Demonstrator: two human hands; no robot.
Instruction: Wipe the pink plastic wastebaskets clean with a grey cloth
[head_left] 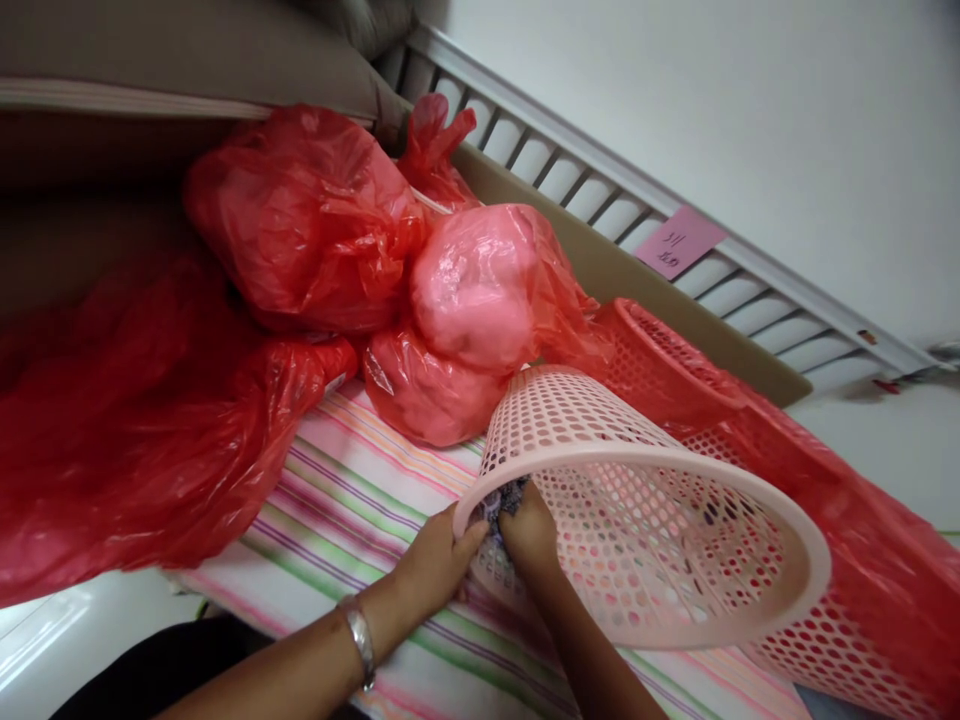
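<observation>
A pale pink plastic basket (585,458) with round holes lies tipped on its side, its wide mouth facing me. My left hand (439,565), with a silver bangle on the wrist, grips the basket's rim on the left, thumb over the edge. Inside the mouth, my right hand (531,530) is closed on a small grey-purple speckled bundle (496,512); its kind I cannot make out. The fingertips of my right hand are hidden by the bundle. Under the basket spreads a striped cloth (322,490) in pink, green, purple and white.
Several filled red plastic bags (307,220) are heaped behind the basket, and another red bag (150,430) lies at left. On the right, a second holed basket (847,640) is partly covered in red plastic. A pink note (679,242) hangs on the white slatted rail (585,190).
</observation>
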